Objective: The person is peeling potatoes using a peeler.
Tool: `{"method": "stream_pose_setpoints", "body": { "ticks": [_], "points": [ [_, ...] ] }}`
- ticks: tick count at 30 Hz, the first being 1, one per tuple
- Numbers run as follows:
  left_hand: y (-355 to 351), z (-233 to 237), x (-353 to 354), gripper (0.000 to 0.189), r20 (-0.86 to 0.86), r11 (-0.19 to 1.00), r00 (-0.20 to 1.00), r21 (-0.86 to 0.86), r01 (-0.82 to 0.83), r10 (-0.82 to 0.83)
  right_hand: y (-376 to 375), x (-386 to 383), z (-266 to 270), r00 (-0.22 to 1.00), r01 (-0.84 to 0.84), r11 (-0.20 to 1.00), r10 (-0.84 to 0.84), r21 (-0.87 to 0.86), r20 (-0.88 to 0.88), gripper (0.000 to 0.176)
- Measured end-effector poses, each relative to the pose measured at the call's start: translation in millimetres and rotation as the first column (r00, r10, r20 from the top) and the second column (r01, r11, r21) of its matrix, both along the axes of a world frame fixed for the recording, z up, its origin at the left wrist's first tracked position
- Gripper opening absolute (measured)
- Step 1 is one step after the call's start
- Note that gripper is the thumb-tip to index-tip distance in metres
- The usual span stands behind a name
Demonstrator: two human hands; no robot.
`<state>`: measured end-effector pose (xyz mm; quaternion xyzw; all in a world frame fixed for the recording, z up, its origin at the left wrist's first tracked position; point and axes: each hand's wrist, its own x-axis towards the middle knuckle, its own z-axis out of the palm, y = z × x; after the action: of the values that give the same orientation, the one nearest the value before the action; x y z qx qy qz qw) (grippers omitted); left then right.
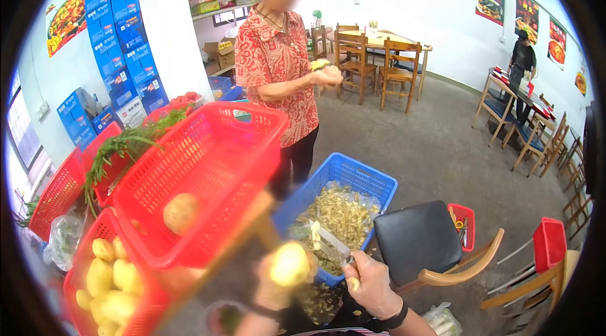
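My left hand (268, 288), gloved and blurred by motion, is closed around a peeled yellow potato (290, 264). My right hand (374, 285), in a clear glove, grips a small knife (334, 242) with a broad metal blade. A pale scrap of peel (315, 232) shows by the blade's tip. The blade points up and left, a little apart from the potato. Below both hands stands a blue basket (363, 168) with many peelings (338, 219) in it. One brownish unpeeled potato (181, 213) lies in the red basket (208, 127) to the left.
Peeled potatoes (117, 298) fill a lower red basket at left. Green leafy stalks (120, 143) lie behind. A black-seated chair (418, 241) stands right of the blue basket, beside a small red basket (464, 225) of tools. Across from me stands a person (278, 71) holding something greenish-yellow.
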<state>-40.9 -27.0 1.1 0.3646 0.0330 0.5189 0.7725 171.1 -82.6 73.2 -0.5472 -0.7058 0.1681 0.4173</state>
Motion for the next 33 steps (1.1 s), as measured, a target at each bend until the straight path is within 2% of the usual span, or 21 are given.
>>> {"method": "stream_pose_setpoints", "body": {
  "ticks": [1, 2, 3, 4, 5, 7, 8, 9, 11, 13, 15, 17, 19, 20, 22, 23, 25, 27, 29, 31, 33],
  "points": [
    [-6, 14, 6, 0.068, -0.001, 1.0, 1.0, 0.002, 0.001, -0.001, 0, -2, -2, 1.0, 0.001, 1.0, -0.001, 0.002, -0.001, 0.019],
    [-17, 28, 14, 0.072, 0.049, 0.939, 0.989, -0.326, -0.113, 0.136, -1, -3, -5, 1.0, -0.024, 0.999, 0.024, 0.025, 0.006, 0.019],
    [-23, 37, 18, 0.075, 0.051, 0.761, 0.959, -0.621, -0.189, 0.28, -2, -5, -9, 0.999, -0.049, 0.998, 0.048, 0.047, 0.014, 0.02],
    [-17, 23, 16, 0.071, 0.082, 0.737, 0.953, -0.655, -0.169, 0.291, -2, -7, -12, 0.998, -0.061, 0.998, 0.06, 0.026, 0.025, 0.021],
    [-12, 12, 16, 0.071, 0.084, 0.736, 0.952, -0.655, -0.169, 0.294, -3, -9, -15, 0.998, -0.064, 0.998, 0.063, 0.026, 0.028, 0.021],
    [-2, -10, 17, 0.07, -0.18, 0.744, 0.917, -0.54, -0.394, 0.355, -6, -14, -22, 0.979, -0.148, 0.988, 0.142, 0.032, 0.145, 0.02],
    [8, -31, 9, 0.064, -0.112, 0.851, 0.976, -0.478, -0.218, 0.187, -7, -17, -23, 0.966, -0.192, 0.981, 0.182, 0.037, 0.185, 0.02],
    [2, -18, 12, 0.064, -0.113, 0.851, 0.976, -0.477, -0.219, 0.187, -5, -16, -25, 0.966, -0.192, 0.981, 0.182, 0.039, 0.185, 0.02],
    [-16, 16, 23, 0.056, -0.182, 0.701, 0.941, -0.629, -0.335, 0.286, 4, -13, -33, 0.952, -0.125, 0.992, 0.112, 0.029, 0.286, 0.018],
    [-7, -1, 18, 0.053, -0.047, 0.641, 0.956, -0.733, -0.229, 0.289, 22, 2, -49, 0.95, 0.128, 0.992, -0.125, 0.007, 0.288, 0.017],
    [-4, -2, 14, 0.055, 0.115, 0.717, 0.979, -0.696, -0.042, 0.169, 27, 8, -47, 0.93, 0.203, 0.979, -0.18, -0.038, 0.32, 0.017],
    [-4, 4, 23, 0.055, 0.052, 0.686, 0.974, -0.719, -0.116, 0.219, 18, 0, -38, 0.961, 0.101, 0.994, -0.107, 0.036, 0.256, 0.018],
    [-5, 6, 34, 0.052, -0.441, 0.735, 0.777, -0.31, -0.602, 0.45, 8, -10, -30, 0.987, -0.075, 0.991, 0.059, 0.107, 0.151, 0.02],
    [-3, 7, 31, 0.052, -0.443, 0.735, 0.776, -0.31, -0.603, 0.449, 9, -10, -31, 0.98, -0.048, 0.999, 0.043, 0.021, 0.196, 0.02],
    [-2, 7, 19, 0.051, 0.015, 0.646, 0.97, -0.749, -0.149, 0.241, 19, -5, -42, 0.965, 0.104, 0.987, -0.071, -0.119, 0.253, 0.021],
    [1, 4, 17, 0.051, 0.019, 0.651, 0.97, -0.744, -0.148, 0.243, 30, 6, -48, 0.946, 0.219, 0.963, -0.17, -0.158, 0.276, 0.021],
    [0, -5, 14, 0.05, 0.043, 0.65, 0.959, -0.743, -0.156, 0.28, 30, 10, -47, 0.954, 0.235, 0.963, -0.202, -0.134, 0.22, 0.021],
    [3, -15, 16, 0.047, 0.003, 0.628, 0.933, -0.74, -0.241, 0.361, 28, 4, -56, 0.994, 0.036, 0.976, -0.058, -0.217, -0.092, 0.024],
    [3, -12, 25, 0.045, -0.025, 0.609, 0.899, -0.727, -0.317, 0.438, 24, -14, -69, 0.76, -0.315, 0.82, -0.084, -0.478, -0.645, 0.022],
    [-8, 3, 35, 0.039, -0.205, 0.681, 0.855, -0.529, -0.507, 0.477, 17, -28, -41, 0.545, -0.477, 0.754, -0.149, -0.452, -0.825, 0.032],
    [-18, 10, 37, 0.039, -0.144, 0.734, 0.862, -0.468, -0.492, 0.486, 21, -35, -42, 0.523, -0.479, 0.772, -0.132, -0.418, -0.842, 0.036]
  ]
}}
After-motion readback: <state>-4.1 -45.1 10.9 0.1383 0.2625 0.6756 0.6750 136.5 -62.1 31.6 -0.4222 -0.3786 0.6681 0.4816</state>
